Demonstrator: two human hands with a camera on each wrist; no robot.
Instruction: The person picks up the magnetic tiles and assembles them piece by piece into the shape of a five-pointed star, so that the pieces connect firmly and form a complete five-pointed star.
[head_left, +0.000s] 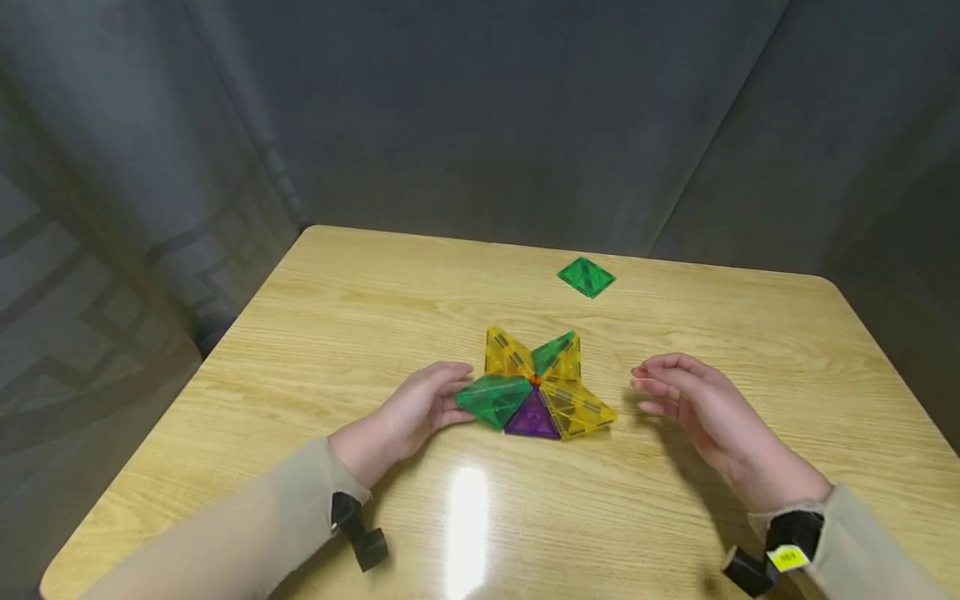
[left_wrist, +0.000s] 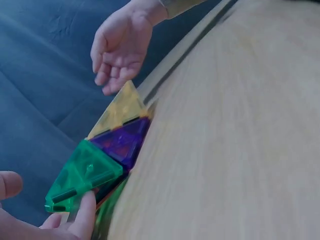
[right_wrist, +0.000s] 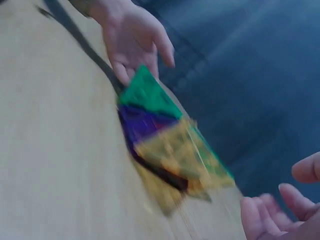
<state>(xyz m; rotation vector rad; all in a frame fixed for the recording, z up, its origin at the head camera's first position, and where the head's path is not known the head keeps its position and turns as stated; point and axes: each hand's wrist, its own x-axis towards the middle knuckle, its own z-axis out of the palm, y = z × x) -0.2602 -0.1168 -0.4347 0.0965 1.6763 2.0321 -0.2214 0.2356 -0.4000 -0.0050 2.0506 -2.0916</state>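
Note:
A star-like build of see-through magnetic tiles stands on the table between my hands. At its front is a purple triangle tile (head_left: 533, 417), with green tiles (head_left: 491, 402) jutting left and yellow tiles (head_left: 581, 410) jutting right. More points rise behind, one yellow (head_left: 507, 354) and one mixing green and yellow (head_left: 558, 357). My left hand (head_left: 412, 410) has its fingers against the green point; in the left wrist view one extended finger (left_wrist: 86, 215) meets the green tile's lower edge, the thumb standing apart. My right hand (head_left: 708, 412) hovers right of the yellow point, fingers loosely bent, holding nothing.
Toward the far edge of the wooden table (head_left: 390, 283) lies a separate green diamond-shaped piece (head_left: 587, 277). A grey curtain (head_left: 480, 125) hangs behind the table and along its left side.

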